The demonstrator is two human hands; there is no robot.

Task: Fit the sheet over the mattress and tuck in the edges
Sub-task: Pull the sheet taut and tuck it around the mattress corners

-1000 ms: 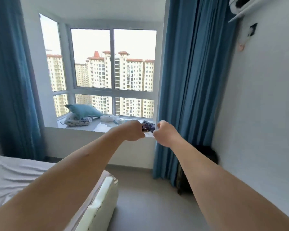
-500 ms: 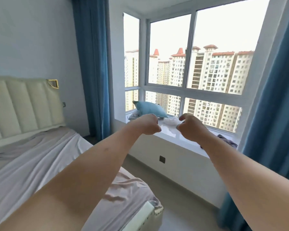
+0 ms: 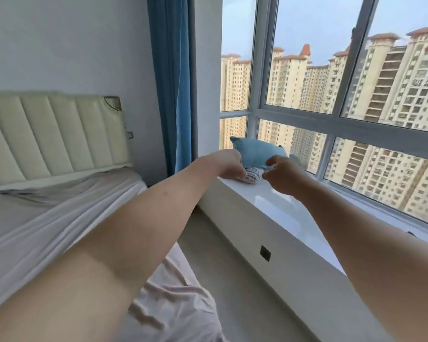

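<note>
A wrinkled pale sheet point(image 3: 47, 218) lies loose over the mattress at the left, reaching up to the cream padded headboard point(image 3: 55, 134). Its near corner point(image 3: 178, 304) bunches in folds at the bottom centre. Both my arms stretch forward over the gap between bed and window sill. My left hand point(image 3: 229, 164) and my right hand point(image 3: 281, 175) are held close together with fingers curled, and I see nothing in them. They sit in front of the cushions on the sill; I cannot tell whether they touch them. Neither hand is on the sheet.
A blue plush cushion point(image 3: 257, 153) lies on a striped cushion point(image 3: 252, 175) at the far end of the white window sill point(image 3: 282, 213). A blue curtain point(image 3: 172, 82) hangs in the corner. A strip of floor point(image 3: 232, 280) runs between bed and sill.
The view has swung left and down along the window, bringing the bed and headboard into sight. My hands stay stretched out and curled, and have drawn slightly apart. The cushions now appear right behind them.
</note>
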